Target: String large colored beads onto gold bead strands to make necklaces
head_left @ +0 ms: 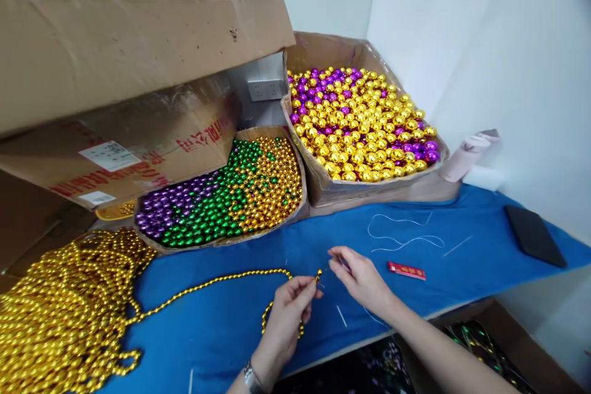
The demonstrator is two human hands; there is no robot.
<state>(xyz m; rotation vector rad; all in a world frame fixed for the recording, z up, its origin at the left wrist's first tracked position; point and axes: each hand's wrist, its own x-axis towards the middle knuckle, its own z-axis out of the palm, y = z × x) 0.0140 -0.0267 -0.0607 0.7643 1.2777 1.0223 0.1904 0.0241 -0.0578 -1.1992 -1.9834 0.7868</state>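
Observation:
My left hand (287,313) is closed in a pinch on a string of gold beads (217,279), close to its end. A few beads stick up past the fingertips. The strand runs left over the blue cloth to a large heap of gold bead strings (60,314), and a loop of it hangs below the hand. Just to the right, my right hand (361,276) is also pinched, its fingertips a short way from the bead end. Whatever it holds is too fine to make out. A thin white thread piece (341,316) lies on the cloth below the hands.
Behind stand a carton of purple, green and gold beads (240,197) and a larger carton of gold and purple balls (364,129). Boxes (138,18) overhang at left. On the blue cloth (332,231) lie white thread (406,240), a red packet (406,271) and a black flat object (534,235).

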